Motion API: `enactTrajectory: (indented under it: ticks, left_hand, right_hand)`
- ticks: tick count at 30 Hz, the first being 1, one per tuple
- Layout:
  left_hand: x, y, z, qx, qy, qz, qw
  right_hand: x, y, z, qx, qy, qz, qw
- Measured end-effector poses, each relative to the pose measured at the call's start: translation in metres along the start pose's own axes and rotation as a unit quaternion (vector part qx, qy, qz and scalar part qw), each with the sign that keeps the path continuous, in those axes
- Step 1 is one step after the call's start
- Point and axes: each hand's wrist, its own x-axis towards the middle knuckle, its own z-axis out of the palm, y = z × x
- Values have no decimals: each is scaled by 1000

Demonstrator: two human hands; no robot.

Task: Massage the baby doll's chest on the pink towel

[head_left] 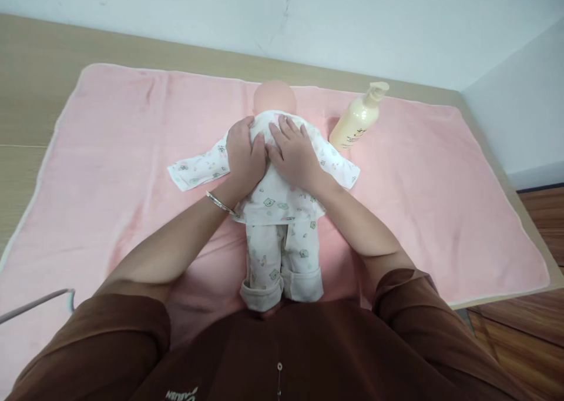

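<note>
A baby doll (275,97) lies on the pink blanket, its smooth head pointing away from me and no face showing. It wears a white printed top (282,204) and matching trousers (304,251) with turned-up cuffs. My left hand (245,154) rests on the left side of the doll's upper body, fingers together over the shoulder and thumb apart. Flat on the upper middle of the top is my right hand (293,151), its fingers spread. The two thumbs are close together. Both sleeves of the top stretch out sideways. A bracelet (220,203) circles my left wrist.
Right of the doll, a pale yellow pump bottle (358,116) stands on the pink blanket (418,213). The blanket covers most of a wooden table (35,54) against a white wall (198,13). A thin grey cable (35,303) lies at the lower left.
</note>
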Motion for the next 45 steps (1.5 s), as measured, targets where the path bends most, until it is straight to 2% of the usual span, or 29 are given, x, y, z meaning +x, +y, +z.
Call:
enactTrajectory:
  ticks: [2, 6, 10, 11, 15, 16, 20, 22, 25, 28, 31, 35, 37, 40, 41, 43, 45]
  left_hand:
    - [0, 1, -1, -13, -4, -12, 1000]
    - [-1, 2, -2, -25, -13, -13, 1000]
    - [-1, 3, -1, -5, -1, 1, 1000]
    - [-1, 3, -1, -1, 0, 4, 1000]
    - [-1, 5, 0, 13, -1, 2, 1000]
    - [-1, 5, 0, 19, -3, 0, 1000]
    - [3, 5, 0, 35, -16, 5, 999]
    - [2, 9, -1, 38, -26, 13, 999]
    - [-11, 26, -5, 80, -77, 41, 993]
    - [-29, 54, -7, 146, -159, 77, 973]
    - [-34, 84, -3, 122, -219, 119, 961]
    - [-5, 121, 15, -91, -281, 80, 952]
    - [19, 136, 25, -166, -281, 54, 944]
    - [54, 151, 45, -330, -262, -35, 906]
    - [64, 152, 53, -360, -244, -62, 898]
    - [81, 148, 71, -332, -200, -71, 919]
    - [93, 138, 90, -330, -233, -58, 913]
  right_hand:
    - [1, 1, 1, 5, -21, -8, 1000]
    - [5, 5, 1, 24, 36, -19, 999]
    - [6, 5, 1, 7, -33, -26, 999]
    - [5, 5, 0, 11, -27, -31, 999]
    - [-1, 1, 1, 15, 77, -38, 996]
    - [-2, 0, 2, 7, 81, -38, 996]
    - [-1, -2, 4, -1, 11, -34, 999]
    - [1, 0, -7, 8, 22, -11, 1000]
    - [-3, 7, -40, 18, 104, 6, 994]
    - [-14, 22, -78, 43, 193, 5, 980]
    - [-25, 44, -109, 57, 252, 32, 966]
    - [-34, 75, -133, 115, 287, 90, 947]
    - [-36, 85, -140, 141, 282, 112, 942]
    - [-37, 92, -145, 136, 241, 120, 953]
    - [-37, 92, -145, 126, 218, 117, 961]
    - [-33, 92, -141, 94, 174, 105, 975]
    - [-28, 91, -134, 56, 145, 87, 984]
